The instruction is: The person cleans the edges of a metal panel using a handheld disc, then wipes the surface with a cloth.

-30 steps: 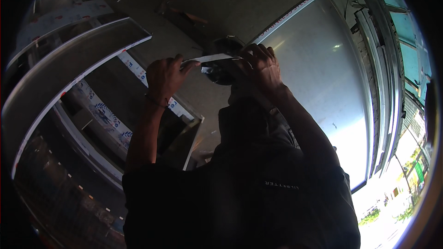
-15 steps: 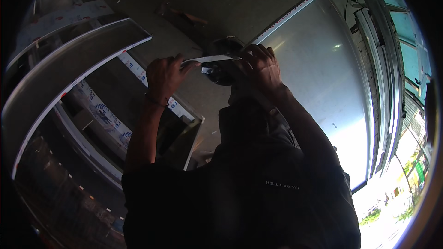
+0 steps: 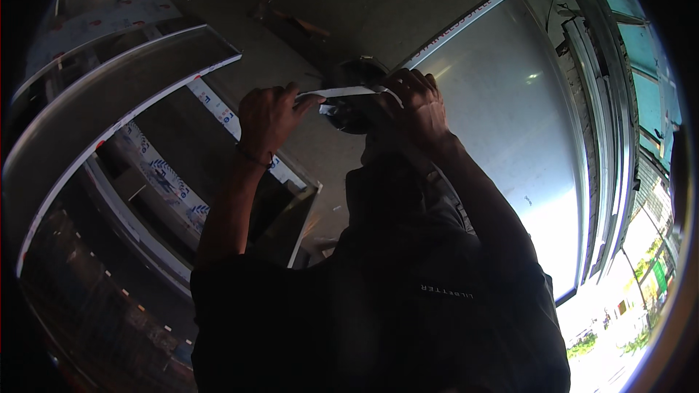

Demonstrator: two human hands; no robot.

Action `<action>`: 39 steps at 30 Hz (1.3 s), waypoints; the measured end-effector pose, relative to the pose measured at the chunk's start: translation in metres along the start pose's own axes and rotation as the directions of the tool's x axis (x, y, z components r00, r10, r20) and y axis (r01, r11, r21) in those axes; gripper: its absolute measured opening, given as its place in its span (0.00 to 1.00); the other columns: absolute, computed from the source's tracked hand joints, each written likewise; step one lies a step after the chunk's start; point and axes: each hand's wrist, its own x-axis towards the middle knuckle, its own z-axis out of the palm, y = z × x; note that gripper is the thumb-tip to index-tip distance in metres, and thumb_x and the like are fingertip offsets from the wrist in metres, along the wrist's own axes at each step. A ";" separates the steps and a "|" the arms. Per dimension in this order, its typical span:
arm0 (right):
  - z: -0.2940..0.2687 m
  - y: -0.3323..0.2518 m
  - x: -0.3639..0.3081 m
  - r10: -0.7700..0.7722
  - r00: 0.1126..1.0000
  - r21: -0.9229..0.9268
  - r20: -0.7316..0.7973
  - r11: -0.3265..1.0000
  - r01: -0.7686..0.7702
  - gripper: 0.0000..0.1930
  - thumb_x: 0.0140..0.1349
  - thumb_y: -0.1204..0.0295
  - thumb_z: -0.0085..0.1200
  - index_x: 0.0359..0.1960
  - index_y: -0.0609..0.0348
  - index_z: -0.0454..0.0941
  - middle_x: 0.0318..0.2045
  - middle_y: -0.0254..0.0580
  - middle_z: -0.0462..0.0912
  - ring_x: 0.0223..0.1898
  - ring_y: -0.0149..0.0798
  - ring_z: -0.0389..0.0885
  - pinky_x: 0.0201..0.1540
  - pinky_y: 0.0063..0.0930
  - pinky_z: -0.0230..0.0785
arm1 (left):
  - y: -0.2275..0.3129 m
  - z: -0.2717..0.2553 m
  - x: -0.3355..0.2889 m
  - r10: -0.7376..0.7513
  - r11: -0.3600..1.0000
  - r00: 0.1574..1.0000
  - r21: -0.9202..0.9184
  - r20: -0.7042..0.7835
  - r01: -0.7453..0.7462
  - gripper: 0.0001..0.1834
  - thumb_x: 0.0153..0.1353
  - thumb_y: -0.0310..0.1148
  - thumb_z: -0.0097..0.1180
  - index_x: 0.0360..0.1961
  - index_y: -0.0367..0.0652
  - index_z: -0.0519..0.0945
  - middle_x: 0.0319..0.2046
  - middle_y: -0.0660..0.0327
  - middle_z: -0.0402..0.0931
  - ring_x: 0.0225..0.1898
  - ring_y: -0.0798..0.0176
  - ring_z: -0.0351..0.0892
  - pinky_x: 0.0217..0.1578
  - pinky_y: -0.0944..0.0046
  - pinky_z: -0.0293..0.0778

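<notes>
A narrow, whitish strip (image 3: 342, 92) runs nearly level between my hands, bent downward at its right end. My left hand (image 3: 266, 118) pinches its left end between thumb and fingers; a thin dark band circles that wrist. At the other end, my right hand (image 3: 421, 105) has its fingers curled round the strip. The strip's material cannot be made out. Just behind and below it is a dark, rounded, shiny object (image 3: 348, 118), partly hidden and too dim to name.
A large shiny metal panel (image 3: 502, 124) stands on the right, beside long metal profiles (image 3: 601, 153). Left are a long metal-edged panel (image 3: 131, 91) and film-covered pieces (image 3: 164, 175). Bright daylight comes through an opening (image 3: 619, 327) at lower right.
My left hand has shifted slightly to the right with its end of the strip. At my right hand, the strip's end now shows curling downward over the fingers.
</notes>
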 end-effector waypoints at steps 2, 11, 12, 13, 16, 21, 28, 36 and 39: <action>0.000 0.002 0.000 -0.011 1.000 -0.005 -0.012 1.000 0.011 0.12 0.60 0.69 0.64 0.45 0.52 0.85 0.43 0.41 0.84 0.47 0.46 0.82 0.51 0.42 0.70 | 0.000 0.002 -0.001 0.010 0.999 0.998 -0.034 -0.055 -0.012 0.31 0.63 0.66 0.57 0.24 0.46 0.81 0.14 0.58 0.78 0.18 0.52 0.82 0.21 0.57 0.73; 0.001 0.012 -0.008 0.065 0.998 0.011 -0.021 0.998 -0.064 0.13 0.59 0.76 0.62 0.46 0.52 0.83 0.43 0.40 0.83 0.46 0.47 0.83 0.51 0.41 0.70 | -0.005 0.000 -0.007 -0.029 1.000 0.999 -0.003 -0.039 0.029 0.32 0.62 0.67 0.56 0.23 0.47 0.79 0.14 0.58 0.77 0.17 0.52 0.81 0.20 0.57 0.72; 0.001 0.013 -0.008 0.056 0.998 0.015 -0.022 0.998 -0.055 0.13 0.59 0.76 0.62 0.47 0.52 0.83 0.43 0.40 0.84 0.46 0.47 0.83 0.51 0.41 0.70 | -0.005 0.000 -0.007 -0.031 1.000 0.999 -0.002 -0.040 0.031 0.32 0.62 0.67 0.56 0.23 0.47 0.79 0.14 0.58 0.77 0.17 0.52 0.81 0.20 0.57 0.72; 0.001 0.013 -0.008 0.047 0.999 0.018 -0.024 0.999 -0.047 0.13 0.59 0.76 0.62 0.47 0.52 0.83 0.43 0.39 0.84 0.46 0.46 0.83 0.51 0.41 0.70 | -0.005 0.002 -0.008 -0.033 0.999 0.999 0.003 -0.041 0.033 0.32 0.62 0.67 0.56 0.23 0.47 0.79 0.14 0.58 0.77 0.17 0.52 0.81 0.20 0.57 0.72; 0.005 0.014 -0.011 0.048 0.998 0.007 -0.029 0.999 -0.047 0.13 0.59 0.76 0.63 0.46 0.52 0.83 0.43 0.39 0.84 0.46 0.46 0.83 0.51 0.41 0.70 | -0.005 0.005 -0.008 -0.032 0.999 0.999 0.011 -0.041 0.033 0.32 0.62 0.67 0.56 0.23 0.47 0.79 0.14 0.58 0.78 0.17 0.52 0.81 0.20 0.57 0.72; 0.005 0.015 -0.011 0.056 0.998 0.015 -0.030 0.998 -0.055 0.13 0.59 0.75 0.63 0.46 0.53 0.83 0.43 0.40 0.84 0.46 0.47 0.83 0.51 0.41 0.70 | -0.004 0.004 -0.007 -0.053 0.999 0.999 -0.005 -0.014 0.053 0.32 0.62 0.67 0.56 0.23 0.46 0.79 0.14 0.57 0.78 0.17 0.51 0.81 0.21 0.56 0.73; 0.004 0.014 -0.011 0.056 0.998 0.014 -0.037 0.998 -0.055 0.13 0.59 0.74 0.63 0.47 0.53 0.83 0.43 0.41 0.84 0.45 0.48 0.83 0.50 0.42 0.70 | -0.001 0.003 -0.004 -0.046 0.999 0.999 0.009 -0.016 0.046 0.32 0.62 0.67 0.56 0.24 0.46 0.79 0.15 0.57 0.78 0.18 0.50 0.82 0.22 0.55 0.74; 0.001 0.011 -0.009 0.058 0.998 0.023 -0.023 0.998 -0.057 0.11 0.59 0.74 0.63 0.44 0.55 0.83 0.42 0.41 0.84 0.45 0.47 0.83 0.51 0.41 0.70 | 0.001 -0.001 -0.004 -0.077 0.997 0.997 -0.004 0.021 0.077 0.32 0.62 0.67 0.57 0.25 0.46 0.81 0.15 0.57 0.79 0.18 0.51 0.82 0.22 0.56 0.74; 0.001 0.006 -0.006 0.059 0.998 0.022 -0.020 0.998 -0.059 0.10 0.59 0.73 0.64 0.42 0.55 0.84 0.42 0.41 0.84 0.44 0.47 0.83 0.51 0.41 0.70 | -0.001 0.000 -0.005 -0.066 0.998 0.998 -0.018 -0.004 0.066 0.31 0.62 0.66 0.57 0.24 0.46 0.80 0.15 0.58 0.79 0.19 0.51 0.82 0.21 0.56 0.73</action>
